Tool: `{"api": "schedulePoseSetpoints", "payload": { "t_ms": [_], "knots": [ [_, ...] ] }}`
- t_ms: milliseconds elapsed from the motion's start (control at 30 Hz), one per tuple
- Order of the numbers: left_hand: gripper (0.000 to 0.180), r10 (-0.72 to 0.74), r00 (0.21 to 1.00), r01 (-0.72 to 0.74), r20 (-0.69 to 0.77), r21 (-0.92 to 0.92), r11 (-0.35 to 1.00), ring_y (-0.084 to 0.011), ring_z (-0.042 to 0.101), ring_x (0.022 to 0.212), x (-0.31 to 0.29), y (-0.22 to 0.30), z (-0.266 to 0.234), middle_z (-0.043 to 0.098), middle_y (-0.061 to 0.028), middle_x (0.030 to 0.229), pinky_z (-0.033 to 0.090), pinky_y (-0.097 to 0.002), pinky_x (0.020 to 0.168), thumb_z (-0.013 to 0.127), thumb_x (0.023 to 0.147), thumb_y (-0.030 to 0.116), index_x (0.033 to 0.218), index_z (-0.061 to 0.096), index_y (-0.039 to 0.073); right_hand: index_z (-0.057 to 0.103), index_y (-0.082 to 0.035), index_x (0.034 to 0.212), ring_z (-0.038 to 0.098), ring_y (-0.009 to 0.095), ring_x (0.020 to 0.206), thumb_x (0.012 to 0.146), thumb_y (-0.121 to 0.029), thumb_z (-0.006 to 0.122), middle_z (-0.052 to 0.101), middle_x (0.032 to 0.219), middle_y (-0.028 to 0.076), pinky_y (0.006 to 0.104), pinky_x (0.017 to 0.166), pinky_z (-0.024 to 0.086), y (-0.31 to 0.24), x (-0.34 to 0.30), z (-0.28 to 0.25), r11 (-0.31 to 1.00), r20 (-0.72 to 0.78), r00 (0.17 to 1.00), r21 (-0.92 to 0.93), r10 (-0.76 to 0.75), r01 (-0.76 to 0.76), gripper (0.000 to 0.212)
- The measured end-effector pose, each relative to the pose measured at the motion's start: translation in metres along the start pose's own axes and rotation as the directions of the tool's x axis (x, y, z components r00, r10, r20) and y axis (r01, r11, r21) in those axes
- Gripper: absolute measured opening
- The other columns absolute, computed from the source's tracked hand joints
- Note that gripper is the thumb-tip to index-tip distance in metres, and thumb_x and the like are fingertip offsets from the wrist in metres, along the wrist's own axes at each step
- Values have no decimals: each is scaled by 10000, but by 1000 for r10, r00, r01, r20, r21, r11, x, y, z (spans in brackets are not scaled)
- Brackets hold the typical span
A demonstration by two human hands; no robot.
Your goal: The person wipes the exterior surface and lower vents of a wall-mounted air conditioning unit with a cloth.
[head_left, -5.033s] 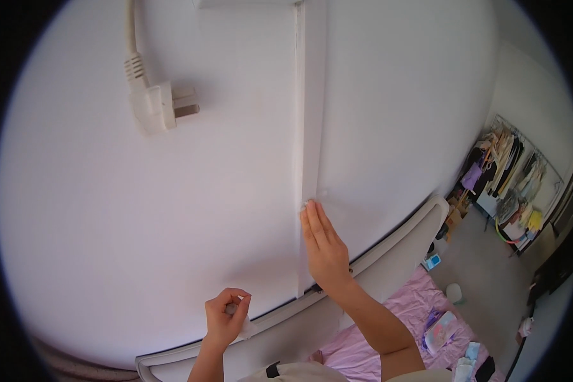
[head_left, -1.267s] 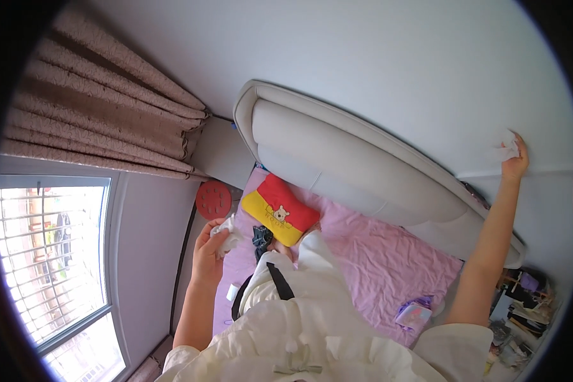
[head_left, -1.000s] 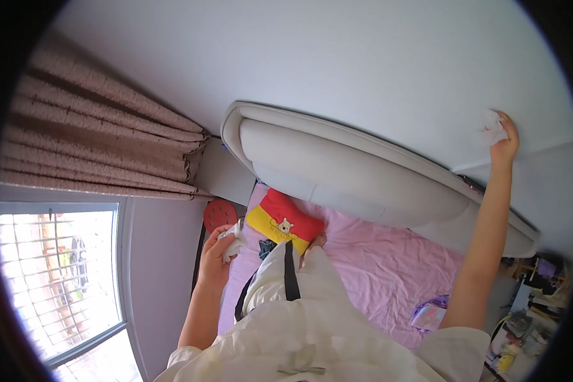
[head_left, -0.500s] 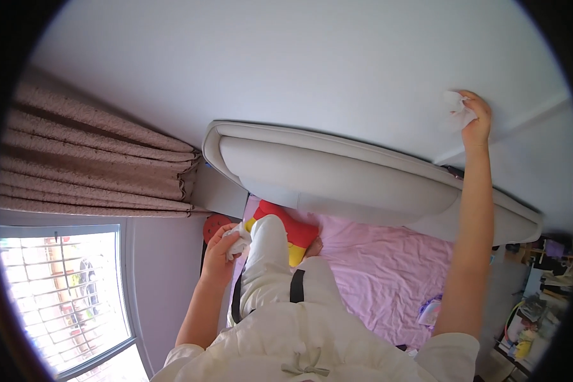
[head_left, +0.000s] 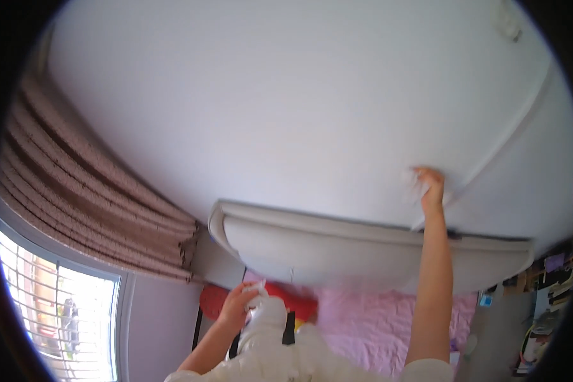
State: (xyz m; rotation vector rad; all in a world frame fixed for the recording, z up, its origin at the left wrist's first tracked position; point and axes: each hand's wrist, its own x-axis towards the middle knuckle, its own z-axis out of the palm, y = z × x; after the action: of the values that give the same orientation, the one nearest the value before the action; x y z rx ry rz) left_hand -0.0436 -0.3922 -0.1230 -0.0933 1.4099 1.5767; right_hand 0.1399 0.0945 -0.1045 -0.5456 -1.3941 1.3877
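Observation:
With my right arm stretched out ahead, my right hand (head_left: 433, 184) is closed around a crumpled white tissue (head_left: 414, 181) against the white wall (head_left: 286, 127), above the padded headboard. The hand and tissue are a little blurred. Lower down on the left, my left hand (head_left: 237, 302) grips another white tissue (head_left: 256, 290) close to my bent knee (head_left: 270, 312). Part of that tissue is hidden by the fingers.
The grey headboard (head_left: 363, 245) runs along the wall behind a bed with a pink sheet (head_left: 369, 318). A red cushion (head_left: 296, 305) lies on the bed. Brown curtains (head_left: 108, 197) and a barred window (head_left: 57, 305) are at the left. Cluttered shelves (head_left: 547, 318) stand at the right.
The view has tilted up, showing more wall, a white fixture at the upper right, and the headboard lower. My right hand appears lower and further left in the picture, still holding its tissue.

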Motion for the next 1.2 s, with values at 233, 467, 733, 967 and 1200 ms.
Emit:
{"api": "schedulePoseSetpoints", "payload": {
  "t_ms": [233,467,733,967,1200],
  "knots": [
    [202,57,987,-49,151,-55,997,-166,605,764,16,3,-16,607,-72,837,484,-258,636,638,812,139,963,548,39,643,29,645,570,193,571,595,-171,561,635,654,112,300,522,465,-5,-13,14,999,-33,999,-47,18,-20,223],
    [224,290,935,-314,206,98,944,-129,569,690,43,67,-5,578,-30,743,435,-249,580,688,782,181,897,546,53,638,60,723,592,252,659,616,-131,560,617,730,139,394,548,537,-3,-13,3,996,-73,994,30,81,-79,233],
    [166,871,442,-815,215,502,290,-81,510,633,26,199,15,579,-53,691,439,-266,559,656,761,83,758,502,20,621,91,801,605,304,665,622,-63,557,620,757,168,386,565,530,-26,-5,10,957,-94,953,59,288,-283,245],
    [150,913,64,-894,404,430,-128,-211,572,672,-13,285,59,571,-102,774,468,-318,600,469,732,-104,829,491,8,651,61,898,590,201,750,725,-63,570,635,832,112,321,660,489,-50,-12,22,931,-33,968,-266,249,-249,227],
    [175,733,-326,-574,596,491,-655,-273,535,674,-10,366,96,558,-105,786,438,-345,565,506,749,-99,869,509,29,642,10,993,532,92,742,823,-76,571,596,777,33,230,655,427,-142,-36,118,954,112,991,-299,68,-31,204]
  ]
}}
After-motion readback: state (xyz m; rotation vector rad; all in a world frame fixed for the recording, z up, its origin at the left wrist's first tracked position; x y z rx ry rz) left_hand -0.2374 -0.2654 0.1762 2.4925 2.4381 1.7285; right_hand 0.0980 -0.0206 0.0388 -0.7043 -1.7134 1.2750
